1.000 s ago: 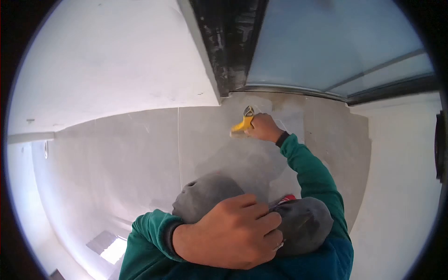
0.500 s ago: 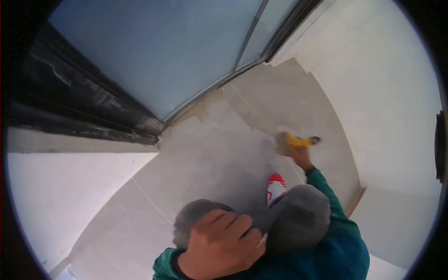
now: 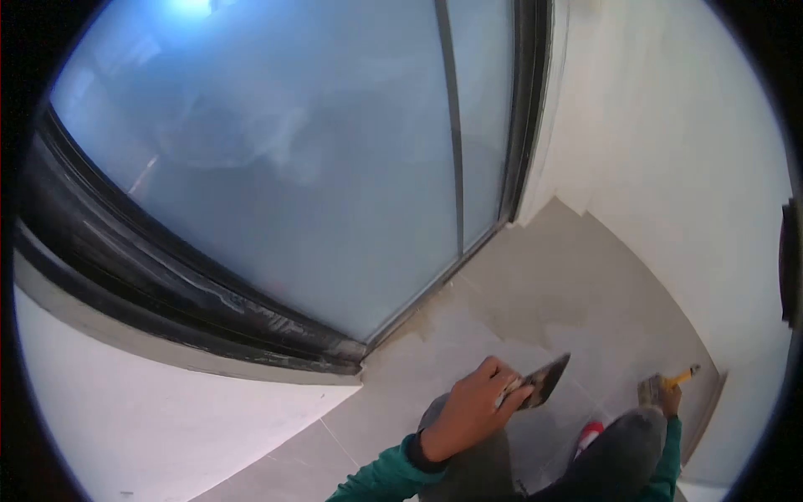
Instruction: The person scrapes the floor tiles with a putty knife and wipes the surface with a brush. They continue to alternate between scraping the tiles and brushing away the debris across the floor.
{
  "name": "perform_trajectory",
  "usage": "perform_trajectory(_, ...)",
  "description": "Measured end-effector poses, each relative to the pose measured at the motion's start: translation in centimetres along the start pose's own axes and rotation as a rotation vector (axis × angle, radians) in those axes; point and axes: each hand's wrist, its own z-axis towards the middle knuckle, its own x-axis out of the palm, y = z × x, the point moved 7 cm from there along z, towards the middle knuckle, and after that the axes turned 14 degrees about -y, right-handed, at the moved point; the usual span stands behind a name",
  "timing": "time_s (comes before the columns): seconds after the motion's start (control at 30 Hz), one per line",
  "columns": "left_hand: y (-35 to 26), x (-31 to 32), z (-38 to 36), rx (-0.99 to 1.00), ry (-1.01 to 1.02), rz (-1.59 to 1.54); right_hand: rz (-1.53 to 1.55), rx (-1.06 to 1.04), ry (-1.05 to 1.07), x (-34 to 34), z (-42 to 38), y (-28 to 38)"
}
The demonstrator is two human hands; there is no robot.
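Now left hand [image 3: 471, 410] lifted off knee, fingers clenched on scraper [image 3: 545, 381], blade above floor [image 3: 535, 293]. Right hand [image 3: 669, 400] swung far right near wall [image 3: 669, 167], fingers grasping brush [image 3: 661, 386] low on tile. View turned toward glass door [image 3: 293, 184].

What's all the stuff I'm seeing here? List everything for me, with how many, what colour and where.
scraper: one, dark flat blade, held in the left hand over the floor
brush: one, yellow handle with pale bristles, on the floor at lower right, in the right hand
glass door: one, frosted bluish panes in a dark frame, upper left and centre
floor tiles: several, grey, lower centre and right
wall: one, white, right side
shoe: one, red and white, beside the knee
left hand: one, green sleeve, gripping the scraper
right hand: one, green sleeve, gripping the brush
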Motion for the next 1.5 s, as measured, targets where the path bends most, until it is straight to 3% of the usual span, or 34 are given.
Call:
perform_trajectory(0.07,-0.1,1.0,0.5,-0.025,-0.006,0.006,0.409,0.29,-0.067,1.3,0.5,-2.2)
perform_trajectory(0.2,0.1,1.5,0.5,-0.169,-0.054,-0.01,0.344,0.347,0.015,1.7,3.1,-7.0)
perform_trajectory(0.27,-1.2,1.1,0.7,-0.204,-0.066,0.082,0.319,0.477,0.069,0.4,3.0,-4.8)
perform_trajectory(0.33,-2.5,1.3,-0.2,-0.283,-0.066,0.179,0.433,0.398,0.068,0.9,3.6,-4.5)
perform_trajectory(0.37,-3.1,0.7,-0.6,-0.304,-0.161,0.227,0.549,0.306,0.2,1.9,3.9,-3.9)
perform_trajectory(0.47,-4.6,0.1,-2.7,-0.361,-0.271,0.407,0.688,0.312,0.369,2.2,1.9,-1.4)
perform_trajectory(0.5,-5.4,-0.1,-3.1,-0.395,-0.224,0.383,0.739,0.303,0.374,1.1,1.1,-1.2)
perform_trajectory(0.53,-6.1,-0.6,-3.8,-0.436,-0.181,0.366,0.585,0.291,0.202,-1.3,0.2,-1.3)
perform_trajectory(0.6,-7.8,-1.6,-5.4,-0.222,-0.217,0.523,0.442,0.256,0.014,-7.0,0.1,0.0)
perform_trajectory(0.67,-9.1,-0.4,-4.4,-0.278,-0.17,0.548,-0.163,0.056,-0.218,-11.4,1.2,-2.1)
perform_trajectory(0.7,-9.1,-0.3,-3.9,-0.342,-0.199,0.627,-0.172,0.079,-0.211,-11.9,1.9,-4.5)
perform_trajectory(0.77,-8.4,-1.0,-3.0,-0.399,-0.242,0.705,-0.203,-0.132,-0.542,-15.9,2.8,-7.1)
perform_trajectory(0.83,-7.7,0.6,0.1,-0.255,-0.193,0.672,-0.338,-0.074,-0.55,-17.9,5.8,-10.9)
perform_trajectory(0.93,-3.4,2.5,2.8,-0.295,-0.003,0.899,-0.598,-0.002,-0.533,-18.1,9.8,-15.9)
perform_trajectory(1.0,-2.4,3.9,2.3,-0.192,0.139,0.991,-0.695,0.028,-0.516,-19.2,11.9,-20.0)
perform_trajectory(1.03,-3.2,5.8,3.1,-0.391,0.244,1.084,-0.642,0.052,-0.582,-19.6,12.3,-21.0)
perform_trajectory(1.07,-4.8,4.4,2.2,-0.363,0.238,1.098,-0.577,0.093,-0.662,-21.9,10.9,-22.2)
perform_trajectory(1.13,-3.4,3.5,2.3,0.05,0.508,1.262,-0.567,0.18,-0.692,-21.0,12.6,-24.8)
perform_trajectory(1.17,-6.7,6.3,4.3,-0.19,0.51,1.289,-0.57,0.254,-0.717,-20.9,13.0,-25.3)
perform_trajectory(1.2,-8.0,7.1,5.3,-0.175,0.514,1.294,-0.569,0.268,-0.722,-20.8,13.4,-25.5)
perform_trajectory(1.27,-10.4,7.5,7.0,-0.061,0.51,1.374,-0.451,0.664,-0.349,-18.6,13.6,-26.0)
perform_trajectory(1.3,-11.1,7.6,7.8,-0.031,0.481,1.358,-0.436,0.662,-0.342,-18.1,13.2,-25.7)
perform_trajectory(1.37,-11.4,8.0,8.3,-0.017,0.457,1.266,-0.466,-0.016,-0.806,-20.9,12.4,-21.9)
perform_trajectory(1.5,-12.0,9.1,9.4,-0.015,0.442,1.101,-0.498,0.227,-0.734,-18.9,12.7,-27.5)
